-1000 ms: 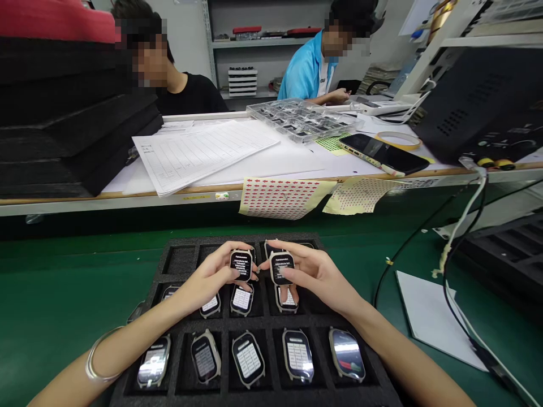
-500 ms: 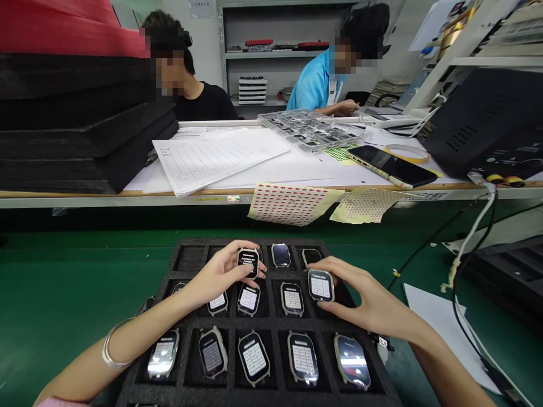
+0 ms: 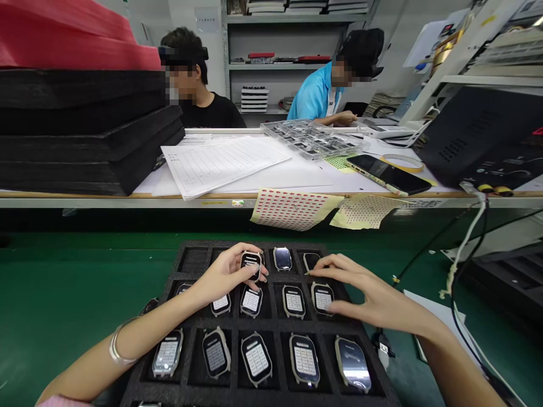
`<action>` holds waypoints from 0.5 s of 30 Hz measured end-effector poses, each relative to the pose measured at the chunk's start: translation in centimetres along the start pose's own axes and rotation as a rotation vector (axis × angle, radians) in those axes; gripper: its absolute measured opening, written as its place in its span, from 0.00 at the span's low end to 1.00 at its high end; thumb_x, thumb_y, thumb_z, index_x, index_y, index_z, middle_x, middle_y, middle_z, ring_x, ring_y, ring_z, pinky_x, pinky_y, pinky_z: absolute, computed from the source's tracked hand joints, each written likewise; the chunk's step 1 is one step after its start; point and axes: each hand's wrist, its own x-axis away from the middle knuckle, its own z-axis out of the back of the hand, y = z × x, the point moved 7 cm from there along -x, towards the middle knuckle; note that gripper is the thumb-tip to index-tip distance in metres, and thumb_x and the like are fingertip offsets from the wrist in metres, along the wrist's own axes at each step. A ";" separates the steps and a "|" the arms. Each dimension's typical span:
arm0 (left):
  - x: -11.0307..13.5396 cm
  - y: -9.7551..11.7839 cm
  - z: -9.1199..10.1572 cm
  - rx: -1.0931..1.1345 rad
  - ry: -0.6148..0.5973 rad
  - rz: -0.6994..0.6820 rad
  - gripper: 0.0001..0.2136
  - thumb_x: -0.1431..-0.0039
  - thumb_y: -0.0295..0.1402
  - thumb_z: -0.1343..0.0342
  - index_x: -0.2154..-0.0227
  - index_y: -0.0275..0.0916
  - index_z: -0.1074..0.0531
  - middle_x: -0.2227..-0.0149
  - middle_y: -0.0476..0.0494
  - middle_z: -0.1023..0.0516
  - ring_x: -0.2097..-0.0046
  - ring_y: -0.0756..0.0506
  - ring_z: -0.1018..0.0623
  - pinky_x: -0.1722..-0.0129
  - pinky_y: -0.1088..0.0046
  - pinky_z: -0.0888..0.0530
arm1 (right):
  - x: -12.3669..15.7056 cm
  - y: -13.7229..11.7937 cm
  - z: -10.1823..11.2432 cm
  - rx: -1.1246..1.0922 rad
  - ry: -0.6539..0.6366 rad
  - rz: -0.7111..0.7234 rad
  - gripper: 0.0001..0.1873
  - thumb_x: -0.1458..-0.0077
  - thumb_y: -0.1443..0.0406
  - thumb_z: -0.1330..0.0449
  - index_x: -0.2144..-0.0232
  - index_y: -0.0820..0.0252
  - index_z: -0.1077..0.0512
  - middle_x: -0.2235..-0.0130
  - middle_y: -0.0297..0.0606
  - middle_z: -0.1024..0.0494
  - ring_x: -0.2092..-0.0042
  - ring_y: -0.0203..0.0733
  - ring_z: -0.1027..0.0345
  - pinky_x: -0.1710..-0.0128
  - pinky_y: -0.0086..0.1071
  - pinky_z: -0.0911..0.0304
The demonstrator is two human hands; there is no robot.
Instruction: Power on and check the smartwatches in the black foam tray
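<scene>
My left hand (image 3: 229,269) grips a smartwatch head (image 3: 251,260) between thumb and fingers, its lit screen showing lines of white text. It is held over the back part of a black foam tray (image 3: 258,319). My right hand (image 3: 360,285) is open, fingers stretched and apart from the thumb. Under its thumb a smartwatch (image 3: 321,297) with a lit grid screen lies in a compartment; whether the thumb touches it I cannot tell. The fingertips are close to a dark-screened watch (image 3: 311,261) in the back row. Several more watches, such as one with a grid screen (image 3: 304,359), fill other compartments.
Beyond the tray is a bench with printed sheets (image 3: 220,164), a clear compartment box (image 3: 314,138) and a phone (image 3: 388,174). Black foam trays (image 3: 80,135) are stacked left. Cables (image 3: 456,271) hang at right. Two people sit across the bench.
My right hand has let go of its watch, which now lies in the tray compartment. My left hand still holds its watch. The camera view has tilted up slightly.
</scene>
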 end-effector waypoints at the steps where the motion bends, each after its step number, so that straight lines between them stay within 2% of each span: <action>1: 0.0 0.0 0.0 -0.011 0.001 -0.007 0.17 0.47 0.35 0.38 0.57 0.36 0.34 0.64 0.40 0.24 0.63 0.45 0.24 0.67 0.67 0.24 | -0.4 0.5 0.4 0.020 0.052 -0.009 0.20 0.42 0.54 0.44 0.49 0.51 0.32 0.49 0.42 0.33 0.47 0.50 0.38 0.49 0.40 0.39; 4: 0.1 0.2 0.0 -0.055 -0.020 -0.039 0.22 0.52 0.27 0.35 0.55 0.38 0.37 0.62 0.42 0.25 0.60 0.47 0.24 0.60 0.68 0.26 | -1.3 2.2 1.0 0.104 0.206 -0.080 0.18 0.39 0.55 0.48 0.52 0.57 0.31 0.52 0.45 0.31 0.50 0.51 0.36 0.51 0.42 0.38; 7: 0.0 0.6 0.8 -0.111 -0.029 -0.079 0.28 0.53 0.22 0.36 0.51 0.42 0.41 0.58 0.44 0.27 0.57 0.47 0.25 0.56 0.68 0.28 | -1.7 3.1 0.4 0.156 0.231 -0.135 0.16 0.38 0.57 0.50 0.53 0.59 0.32 0.53 0.45 0.29 0.51 0.51 0.34 0.52 0.43 0.37; 11: -0.5 1.8 3.5 -0.333 0.047 -0.175 0.25 0.48 0.25 0.41 0.49 0.43 0.42 0.57 0.44 0.29 0.54 0.45 0.25 0.54 0.66 0.27 | -1.5 3.1 -0.2 0.178 0.214 -0.177 0.15 0.38 0.58 0.51 0.54 0.58 0.32 0.53 0.44 0.28 0.51 0.51 0.34 0.52 0.44 0.37; 15: -0.6 1.8 5.7 -0.721 0.113 -0.199 0.21 0.45 0.31 0.43 0.48 0.43 0.39 0.55 0.41 0.30 0.54 0.41 0.25 0.59 0.64 0.25 | -2.1 2.6 -0.3 0.148 0.227 -0.162 0.16 0.39 0.57 0.49 0.54 0.59 0.32 0.54 0.45 0.29 0.53 0.51 0.33 0.53 0.43 0.37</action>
